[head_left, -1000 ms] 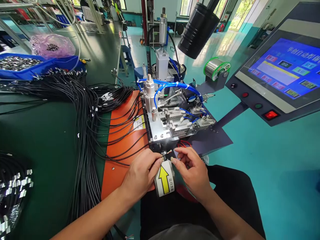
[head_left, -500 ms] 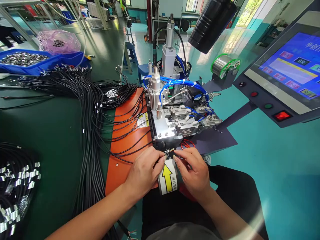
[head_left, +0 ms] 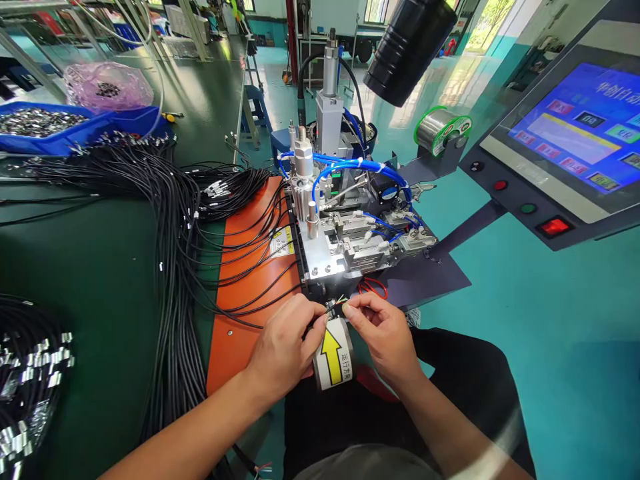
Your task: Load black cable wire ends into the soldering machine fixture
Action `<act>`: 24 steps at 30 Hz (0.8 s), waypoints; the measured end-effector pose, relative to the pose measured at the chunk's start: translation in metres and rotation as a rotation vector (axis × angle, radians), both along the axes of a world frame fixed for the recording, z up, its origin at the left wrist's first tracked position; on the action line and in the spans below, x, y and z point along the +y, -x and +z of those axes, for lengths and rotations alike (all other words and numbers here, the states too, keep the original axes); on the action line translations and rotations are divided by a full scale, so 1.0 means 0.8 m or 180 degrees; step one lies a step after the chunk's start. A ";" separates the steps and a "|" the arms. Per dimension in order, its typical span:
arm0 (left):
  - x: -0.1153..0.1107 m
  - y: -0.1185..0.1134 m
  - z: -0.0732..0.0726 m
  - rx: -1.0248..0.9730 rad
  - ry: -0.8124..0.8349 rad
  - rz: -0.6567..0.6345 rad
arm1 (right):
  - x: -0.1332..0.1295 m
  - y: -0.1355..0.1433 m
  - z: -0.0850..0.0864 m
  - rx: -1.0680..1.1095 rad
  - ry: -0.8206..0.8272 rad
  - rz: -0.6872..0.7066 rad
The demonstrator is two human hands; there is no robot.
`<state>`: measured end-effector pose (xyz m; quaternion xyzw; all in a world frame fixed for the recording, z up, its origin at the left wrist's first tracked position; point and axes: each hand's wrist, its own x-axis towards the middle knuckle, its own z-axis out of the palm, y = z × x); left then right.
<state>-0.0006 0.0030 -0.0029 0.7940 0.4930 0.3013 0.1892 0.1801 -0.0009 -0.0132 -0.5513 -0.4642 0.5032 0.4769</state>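
Observation:
My left hand (head_left: 287,337) is closed, thumb and forefinger pinching a thin black cable (head_left: 331,309) close to its stripped end. From that end stick out fine coloured wires (head_left: 341,301), reddish and pale green. My right hand (head_left: 384,333) is closed too, with thumb and forefinger pressed together at the wires; the exact grip is too small to see clearly. Both hands are at the front end of a metal bench machine (head_left: 320,257), above a white label with a yellow arrow (head_left: 331,357).
Several black cables (head_left: 245,275) cross an orange plate (head_left: 240,360) into the machine's left side. A thick cable bundle (head_left: 173,320) and a blue bin (head_left: 65,137) of small metal parts lie on the green table. A control screen (head_left: 570,133) and solder spool (head_left: 436,132) stand right.
My right thumb and forefinger have come together at the wires, and the wire ends show more plainly. My left hand keeps its pinch. The whole view has shifted slightly.

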 end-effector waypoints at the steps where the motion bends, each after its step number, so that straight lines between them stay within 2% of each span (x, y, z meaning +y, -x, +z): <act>1: 0.000 0.000 0.001 -0.0011 -0.0003 -0.0012 | 0.000 -0.001 0.000 0.0030 0.0023 0.0034; 10: 0.000 -0.001 0.005 -0.0167 0.0067 -0.0147 | 0.005 -0.011 -0.005 0.0029 -0.0150 0.0337; 16: 0.001 -0.003 0.007 -0.0233 0.0023 -0.0282 | 0.007 -0.015 0.003 -0.0250 -0.0510 0.0642; 19: 0.002 -0.003 0.009 -0.0278 0.0030 -0.0298 | 0.006 -0.012 0.006 -0.0409 -0.0614 0.0604; 24: 0.002 -0.001 0.009 -0.0310 0.0115 -0.0299 | -0.005 0.005 0.004 -0.0547 -0.0764 0.0262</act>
